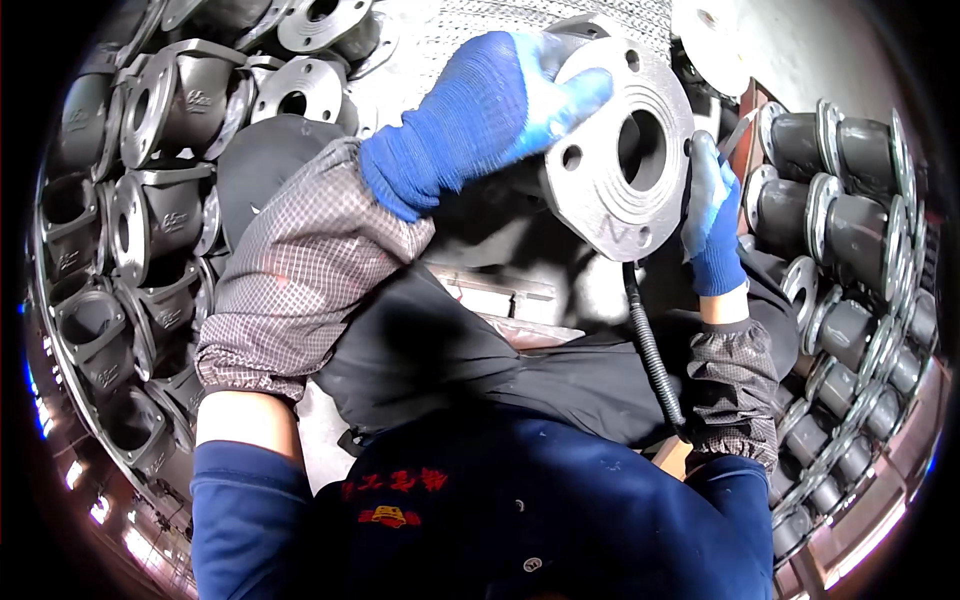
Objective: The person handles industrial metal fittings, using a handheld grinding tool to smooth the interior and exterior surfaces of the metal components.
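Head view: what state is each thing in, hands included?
Flanged casting: lifted, round flange face toward the camera, bore open.
Left hand: blue-gloved, gripping the flange's upper left edge.
Right hand: blue-gloved, holding the flange's right edge.
Castings at left: piled, untouched.
Castings at right: lined up in rows, untouched.
Black corrugated hose: hanging below the casting.

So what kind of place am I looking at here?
Likely a metalworking or foundry shop: both gloved hands hold a grey flanged casting, with stacks of similar cast housings on the left and flanged pipe fittings on the right.
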Demonstrator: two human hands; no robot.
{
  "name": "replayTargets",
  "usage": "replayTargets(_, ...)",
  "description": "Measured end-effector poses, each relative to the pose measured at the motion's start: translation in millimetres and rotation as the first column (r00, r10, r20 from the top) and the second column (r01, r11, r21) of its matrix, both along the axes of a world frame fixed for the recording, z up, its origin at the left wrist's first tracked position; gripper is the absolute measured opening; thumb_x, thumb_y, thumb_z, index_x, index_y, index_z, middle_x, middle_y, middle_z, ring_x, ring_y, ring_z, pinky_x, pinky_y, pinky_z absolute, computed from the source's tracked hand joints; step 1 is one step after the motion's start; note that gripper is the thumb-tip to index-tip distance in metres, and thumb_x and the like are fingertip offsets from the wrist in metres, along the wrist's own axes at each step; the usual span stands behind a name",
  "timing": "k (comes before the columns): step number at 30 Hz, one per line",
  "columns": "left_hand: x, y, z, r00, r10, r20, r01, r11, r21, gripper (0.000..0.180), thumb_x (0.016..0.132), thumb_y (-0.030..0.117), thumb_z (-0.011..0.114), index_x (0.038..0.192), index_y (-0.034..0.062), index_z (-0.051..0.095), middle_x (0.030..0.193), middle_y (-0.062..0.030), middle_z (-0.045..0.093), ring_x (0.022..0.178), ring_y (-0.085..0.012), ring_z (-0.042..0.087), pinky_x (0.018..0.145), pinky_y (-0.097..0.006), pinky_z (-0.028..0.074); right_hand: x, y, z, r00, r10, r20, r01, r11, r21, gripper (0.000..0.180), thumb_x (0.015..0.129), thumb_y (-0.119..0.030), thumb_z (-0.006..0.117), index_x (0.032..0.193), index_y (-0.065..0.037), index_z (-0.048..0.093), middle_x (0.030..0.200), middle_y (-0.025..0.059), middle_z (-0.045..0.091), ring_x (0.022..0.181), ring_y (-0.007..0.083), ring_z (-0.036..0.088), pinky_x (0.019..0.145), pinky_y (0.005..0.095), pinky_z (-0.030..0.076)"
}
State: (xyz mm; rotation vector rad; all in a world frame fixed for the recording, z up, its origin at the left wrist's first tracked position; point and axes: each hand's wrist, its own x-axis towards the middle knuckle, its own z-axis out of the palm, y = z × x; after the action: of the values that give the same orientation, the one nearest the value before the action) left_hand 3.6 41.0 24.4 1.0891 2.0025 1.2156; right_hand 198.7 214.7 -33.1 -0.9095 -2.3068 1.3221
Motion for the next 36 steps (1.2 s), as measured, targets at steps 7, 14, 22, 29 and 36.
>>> replayTargets(7, 24.0, 14.6, 2.0, 1.0, -0.01, -0.019, 0.011, 0.999, 0.041, 0.049, 0.085, 0.038, 0.067, 0.114, -0.0013, 0.063, 0.09, -0.0137, 0.07, 0.082, -0.0144, 0.067, 0.073, -0.029, 0.053, 12.3, 2.9, -10.7, 0.994, 0.098, 0.055, -0.111, 0.935, 0.337, 0.028, 0.101, -0.013, 0.04, 0.117, 0.006, 0.052, 0.106, 0.0148, 0.062, 0.091, 0.0194, 0.061, 0.082, 0.029, 0.048)
replayTargets(14, -15.4, 6.9, -22.9, 0.956, -0.195, -0.22, 0.227, 0.966, 0.127, 0.039, 0.089, 0.031, 0.06, 0.105, -0.0035, 0.065, 0.074, -0.0095, 0.063, 0.062, -0.0137, 0.059, 0.054, -0.025, 0.046, 15.0, -5.0, 12.3, 0.995, -0.098, -0.012, 0.098, 0.99, 0.098, 0.018, 0.092, -0.007, 0.05, 0.102, 0.003, 0.06, 0.08, 0.0098, 0.061, 0.075, 0.0158, 0.059, 0.069, 0.0284, 0.048)
replayTargets(22, -59.2, -6.8, -80.3, 0.773, -0.219, -0.596, 0.302, 0.953, 0.041, 0.041, 0.096, 0.019, 0.04, 0.125, -0.0087, 0.051, 0.121, -0.0263, 0.057, 0.112, -0.0366, 0.057, 0.095, -0.038, 0.045, -21.9, -25.6, 30.2, 0.939, -0.24, -0.248, 0.129, 0.911, -0.391, 0.016, 0.093, -0.013, 0.055, 0.088, 0.0, 0.062, 0.071, -0.0057, 0.051, 0.066, 0.0029, 0.045, 0.055, 0.0235, 0.039)
replayTargets(29, -25.6, 20.5, -59.8, 0.94, 0.099, 0.326, -0.16, 0.973, 0.167, 0.036, 0.098, 0.024, 0.05, 0.103, -0.009, 0.062, 0.094, -0.0058, 0.064, 0.081, -0.0095, 0.055, 0.071, -0.027, 0.047, -23.2, -0.2, 21.5, 0.973, -0.177, -0.148, 0.15, 0.973, -0.175, 0.021, 0.09, -0.018, 0.056, 0.086, 0.001, 0.063, 0.067, -0.0006, 0.055, 0.063, 0.0059, 0.049, 0.057, 0.025, 0.043)
replayTargets(36, -27.5, 8.6, -81.3, 0.883, -0.074, -0.464, 0.21, 0.946, 0.249, 0.04, 0.099, 0.026, 0.047, 0.116, -0.009, 0.056, 0.095, -0.0158, 0.066, 0.079, -0.0175, 0.064, 0.068, -0.027, 0.052, -25.9, -7.3, -7.0, 0.958, -0.271, -0.092, 0.244, 0.942, -0.232, 0.023, 0.087, -0.023, 0.056, 0.093, -0.005, 0.069, 0.083, 0.0196, 0.068, 0.081, 0.0299, 0.067, 0.075, 0.0376, 0.051)
